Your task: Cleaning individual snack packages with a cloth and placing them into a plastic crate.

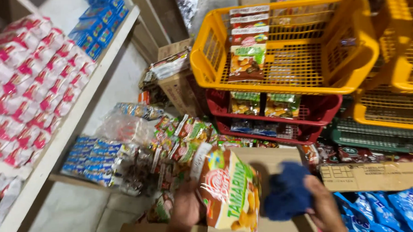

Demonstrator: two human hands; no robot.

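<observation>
— What have you got in your hands?

— My left hand [186,208] is closed around the lower left edge of a snack bag [229,190], an orange and green packet with a picture of brown candies on the front. I hold it upright, tilted a little, low in the middle of my view. My right hand [324,207] is clenched on a dark blue cloth [286,191], bunched up just to the right of the bag and nearly touching it.

— And what is behind them?

— A brown cardboard box [269,160] sits right behind the bag and the cloth, its flap open. To its right lies another flat carton [376,176], and under that, blue packets [396,212] in the bottom right corner.

— Further out?

— On the floor to the left of my hands there is a loose heap of red and green sachets [179,138], and beside it stacks of blue and white packs [94,160] on a low board. Above that a white shelf [76,119] runs up the left side, loaded with pink and white packets [29,86]. Ahead of me, a yellow plastic basket [353,75] rests on a red basket [324,111]; a bag like mine stands inside the yellow one. More yellow baskets [406,75] are stacked at the right edge.
</observation>
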